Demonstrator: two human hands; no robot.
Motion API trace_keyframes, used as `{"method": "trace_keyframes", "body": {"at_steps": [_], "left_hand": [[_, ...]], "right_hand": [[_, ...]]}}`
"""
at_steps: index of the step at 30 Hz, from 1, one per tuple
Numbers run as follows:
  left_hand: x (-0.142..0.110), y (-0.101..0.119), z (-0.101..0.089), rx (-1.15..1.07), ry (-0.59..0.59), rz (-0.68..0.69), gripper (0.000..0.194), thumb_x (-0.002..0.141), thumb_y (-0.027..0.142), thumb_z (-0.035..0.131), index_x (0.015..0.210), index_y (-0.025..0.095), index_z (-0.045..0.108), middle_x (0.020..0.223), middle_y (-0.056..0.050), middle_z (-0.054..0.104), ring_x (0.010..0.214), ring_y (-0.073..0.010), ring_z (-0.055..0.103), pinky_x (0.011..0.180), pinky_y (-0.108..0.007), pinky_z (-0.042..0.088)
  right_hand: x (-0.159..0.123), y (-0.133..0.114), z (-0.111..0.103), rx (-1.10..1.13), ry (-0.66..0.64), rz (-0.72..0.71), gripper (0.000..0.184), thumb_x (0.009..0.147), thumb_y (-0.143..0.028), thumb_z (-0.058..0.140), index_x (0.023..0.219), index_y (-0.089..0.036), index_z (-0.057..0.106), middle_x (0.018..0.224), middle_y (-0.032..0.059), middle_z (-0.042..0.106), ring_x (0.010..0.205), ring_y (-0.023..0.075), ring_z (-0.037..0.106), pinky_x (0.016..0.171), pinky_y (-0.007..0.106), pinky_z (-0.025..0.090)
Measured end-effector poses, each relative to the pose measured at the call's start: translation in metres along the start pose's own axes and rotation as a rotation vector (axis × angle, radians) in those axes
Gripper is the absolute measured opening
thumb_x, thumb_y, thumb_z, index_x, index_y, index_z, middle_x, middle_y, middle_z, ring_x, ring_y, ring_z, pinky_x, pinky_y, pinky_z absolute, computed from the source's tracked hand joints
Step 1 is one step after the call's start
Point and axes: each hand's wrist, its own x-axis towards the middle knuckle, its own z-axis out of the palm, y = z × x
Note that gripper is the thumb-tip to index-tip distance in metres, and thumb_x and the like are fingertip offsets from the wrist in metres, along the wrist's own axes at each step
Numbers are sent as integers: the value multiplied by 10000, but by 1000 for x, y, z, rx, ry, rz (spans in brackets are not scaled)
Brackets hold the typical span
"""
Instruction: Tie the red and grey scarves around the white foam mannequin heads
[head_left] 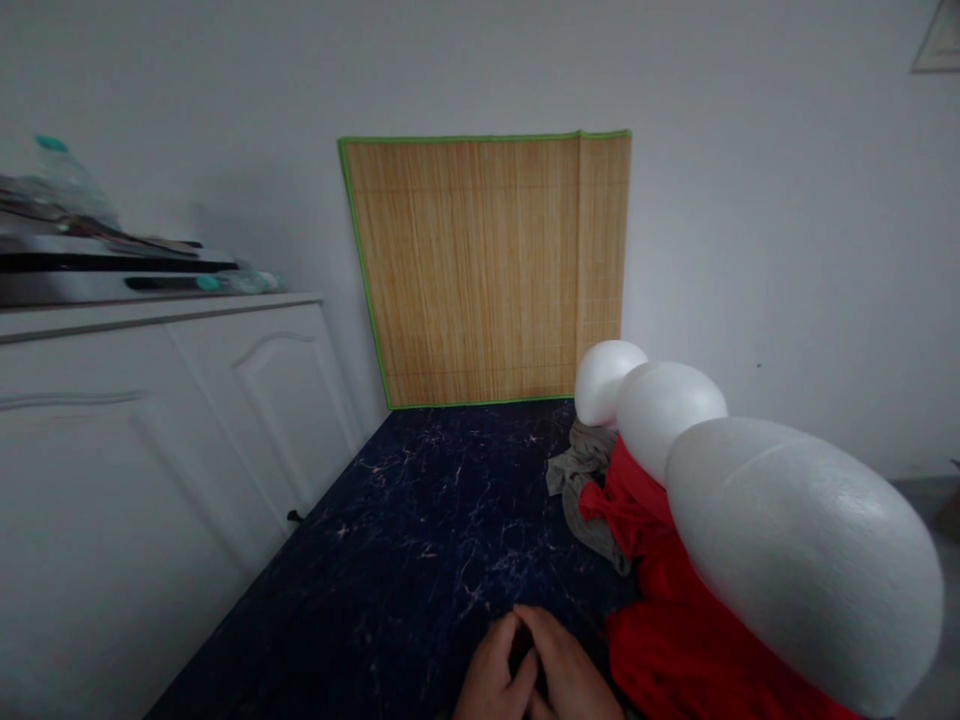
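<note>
My left hand (491, 675) and my right hand (570, 670) meet at the bottom edge, fingers curled and touching each other, over the dark blue marbled floor (420, 520). What lies between the fingers is hidden. Just right of my right hand lies a red cloth (667, 620), with a grey-brown cloth (581, 475) behind it. Three white foam egg-shaped forms stand in a row over the red cloth: a near large one (802, 560), a middle one (667, 410) and a far small one (604, 380).
A bamboo mat (487, 270) with green edging leans against the white back wall. A white cabinet (150, 450) runs along the left, with dark trays and clutter (97, 260) on top.
</note>
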Motion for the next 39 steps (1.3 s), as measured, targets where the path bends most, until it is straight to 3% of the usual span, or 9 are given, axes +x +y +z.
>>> {"method": "trace_keyframes", "body": {"at_steps": [18, 23, 39], "left_hand": [[-1, 1, 1, 26, 11, 0, 295, 790, 280, 418, 1044, 184, 533, 1079, -86, 583, 1021, -217, 526, 903, -340, 392], [0, 1, 1, 18, -4, 9, 278, 807, 290, 409, 1034, 189, 532, 1063, -82, 583, 1019, -209, 526, 914, -342, 383], [0, -6, 3, 61, 0, 9, 362, 792, 281, 414, 1112, 146, 516, 1110, -108, 577, 1032, -210, 528, 914, -337, 396]], "right_hand": [[-2, -1, 3, -22, 39, -18, 719, 576, -59, 415, 1291, -85, 341, 1307, 154, 410, 1208, 233, 387, 1007, 406, 339], [-3, -1, 6, -23, 86, -7, 712, 584, -54, 415, 1289, -128, 344, 1301, 127, 424, 1201, 220, 397, 1003, 400, 347], [-2, 3, 7, 1, 47, -28, 724, 580, -37, 418, 1295, -110, 333, 1318, 137, 402, 1216, 223, 374, 1016, 401, 324]]}}
